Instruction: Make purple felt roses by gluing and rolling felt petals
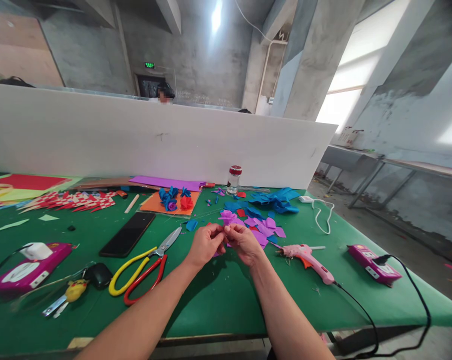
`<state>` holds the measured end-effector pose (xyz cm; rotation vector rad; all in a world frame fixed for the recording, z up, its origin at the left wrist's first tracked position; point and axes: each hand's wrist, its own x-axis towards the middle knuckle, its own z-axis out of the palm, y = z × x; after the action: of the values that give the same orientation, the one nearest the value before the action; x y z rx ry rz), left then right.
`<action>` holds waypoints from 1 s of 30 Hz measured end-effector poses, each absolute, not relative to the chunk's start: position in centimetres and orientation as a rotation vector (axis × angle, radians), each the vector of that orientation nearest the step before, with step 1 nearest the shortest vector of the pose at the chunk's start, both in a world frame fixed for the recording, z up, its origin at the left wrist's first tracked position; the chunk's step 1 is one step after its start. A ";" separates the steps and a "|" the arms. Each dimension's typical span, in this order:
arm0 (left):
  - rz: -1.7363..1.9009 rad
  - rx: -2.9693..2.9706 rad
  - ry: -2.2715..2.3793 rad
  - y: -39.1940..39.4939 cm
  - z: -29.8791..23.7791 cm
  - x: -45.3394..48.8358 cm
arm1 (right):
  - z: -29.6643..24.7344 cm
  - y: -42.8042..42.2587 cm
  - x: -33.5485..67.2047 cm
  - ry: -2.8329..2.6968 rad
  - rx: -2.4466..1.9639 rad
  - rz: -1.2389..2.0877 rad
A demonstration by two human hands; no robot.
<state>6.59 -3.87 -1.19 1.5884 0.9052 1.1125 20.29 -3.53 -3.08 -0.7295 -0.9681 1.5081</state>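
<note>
My left hand (209, 245) and my right hand (244, 243) meet fingertip to fingertip above the middle of the green table, both closed in a pinch. Whatever lies between the fingers is too small and covered to name. Just beyond them are purple paper petals (267, 227) and blue crepe paper pieces (274, 200), with a few red bits among them. Scissors (160, 257) with one yellow and one red handle lie partly spread to the left of my left hand. On the right rests a pink glue gun (310, 260), its nozzle toward my right hand.
Blue, purple and red paper flowers (171, 197) sit on an orange sheet. A black phone (128, 234), keys (70, 295) and a magenta power strip (32, 267) lie left. Another power strip (374, 265) is right. A glass jar (234, 180) stands before the white partition (154, 135).
</note>
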 end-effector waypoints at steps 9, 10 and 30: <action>1.164 1.435 0.850 -3.2 -1.6 6.4 | -2.6 -3.7 20.4 -0.900 -0.765 1.469; 1.156 1.439 0.851 -3.2 -1.6 6.4 | -2.6 -3.7 20.3 -0.905 -0.764 1.450; 1.255 1.574 1.082 -2.8 -1.8 6.2 | -3.4 -2.9 20.5 -0.823 -0.940 1.207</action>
<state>6.15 -2.83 -1.85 1.5737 1.0816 1.2551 20.49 -2.93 -3.43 -0.9397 -0.8235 1.2071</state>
